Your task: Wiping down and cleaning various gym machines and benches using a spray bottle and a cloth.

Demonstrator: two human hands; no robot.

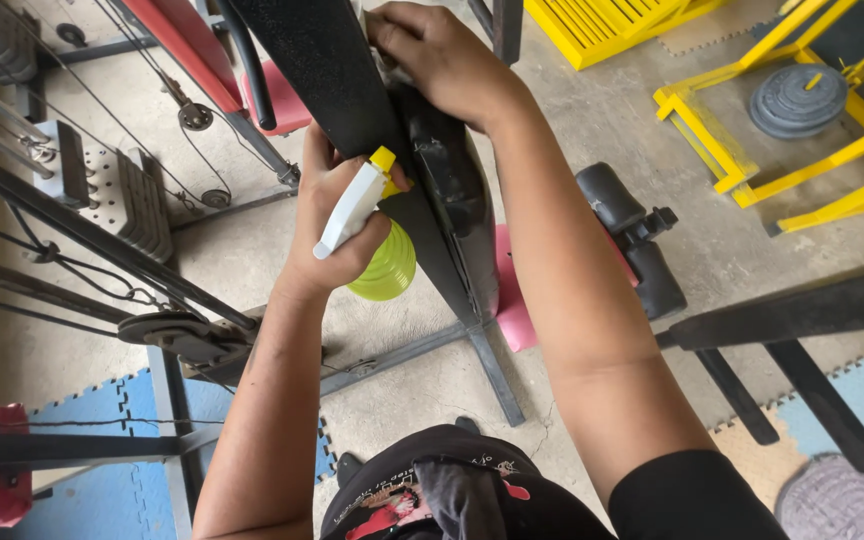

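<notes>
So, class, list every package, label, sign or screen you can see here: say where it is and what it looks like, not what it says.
Lime-green ribbed plastic spray bottle with white trigger head and yellow nozzle: held in the left hand, beside the black padded bench; no label visible.
Printed design on dark clothing, bottom centre: red and white shapes.
No signs or screens in view.

Both forearms are bare, and the person wears a black short-sleeved shirt with red and white print.
</notes>
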